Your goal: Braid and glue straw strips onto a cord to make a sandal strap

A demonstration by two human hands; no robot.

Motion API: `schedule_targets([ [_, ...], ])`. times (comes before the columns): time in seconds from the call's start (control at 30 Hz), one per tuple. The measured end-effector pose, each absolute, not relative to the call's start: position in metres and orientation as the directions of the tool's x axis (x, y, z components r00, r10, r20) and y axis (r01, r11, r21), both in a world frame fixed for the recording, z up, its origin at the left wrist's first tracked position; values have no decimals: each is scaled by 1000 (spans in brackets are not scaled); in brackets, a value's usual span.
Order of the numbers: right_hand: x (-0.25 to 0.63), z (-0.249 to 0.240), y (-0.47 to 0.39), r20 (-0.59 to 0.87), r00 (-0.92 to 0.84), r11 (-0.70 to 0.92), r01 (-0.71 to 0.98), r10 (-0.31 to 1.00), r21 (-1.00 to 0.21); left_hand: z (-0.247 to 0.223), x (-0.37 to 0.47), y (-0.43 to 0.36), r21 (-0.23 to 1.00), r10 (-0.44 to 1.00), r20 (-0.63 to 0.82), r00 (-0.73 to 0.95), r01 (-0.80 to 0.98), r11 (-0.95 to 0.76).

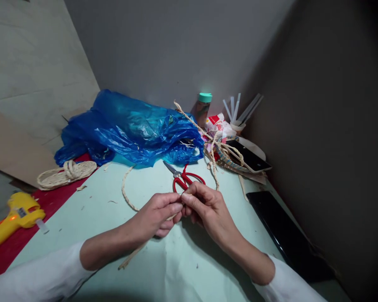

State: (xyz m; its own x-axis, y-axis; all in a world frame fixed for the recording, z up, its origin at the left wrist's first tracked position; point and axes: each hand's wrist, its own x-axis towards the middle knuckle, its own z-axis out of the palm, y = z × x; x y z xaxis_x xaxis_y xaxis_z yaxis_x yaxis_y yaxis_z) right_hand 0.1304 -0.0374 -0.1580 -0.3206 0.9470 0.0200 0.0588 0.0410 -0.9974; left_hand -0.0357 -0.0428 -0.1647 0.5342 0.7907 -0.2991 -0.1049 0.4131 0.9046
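Note:
My left hand (159, 213) and my right hand (204, 207) meet fingertip to fingertip over the pale green table (182, 268), both pinching a thin straw-coloured braided cord (125, 193). The cord curves away to the left behind my left hand, and a flat loose end runs out below my left wrist. Red-handled scissors (184, 178) lie on the table just beyond my fingers.
A crumpled blue plastic bag (129, 130) lies at the back. A woven straw piece (66, 174) rests on red cloth at left, near a yellow glue gun (14, 218). At right are a basket with cords (229, 161), a phone (248, 157), a bottle (203, 109) and a black slab (283, 230).

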Motion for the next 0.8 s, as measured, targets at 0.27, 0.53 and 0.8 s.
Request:
schedule_targets([
  [0.27,148,-143,-3,246,-121,269,240,962,-933,-145,-48,-22,914,942,-213,260,-288,286],
  [0.53,136,-160,14,169,-516,541,820,840,-187,-149,-61,2,838,962,-170,212,-483,254],
  [0.8,144,-168,21,215,-439,487,813,872,-319,-150,-55,6,807,945,-199,259,-503,308],
])
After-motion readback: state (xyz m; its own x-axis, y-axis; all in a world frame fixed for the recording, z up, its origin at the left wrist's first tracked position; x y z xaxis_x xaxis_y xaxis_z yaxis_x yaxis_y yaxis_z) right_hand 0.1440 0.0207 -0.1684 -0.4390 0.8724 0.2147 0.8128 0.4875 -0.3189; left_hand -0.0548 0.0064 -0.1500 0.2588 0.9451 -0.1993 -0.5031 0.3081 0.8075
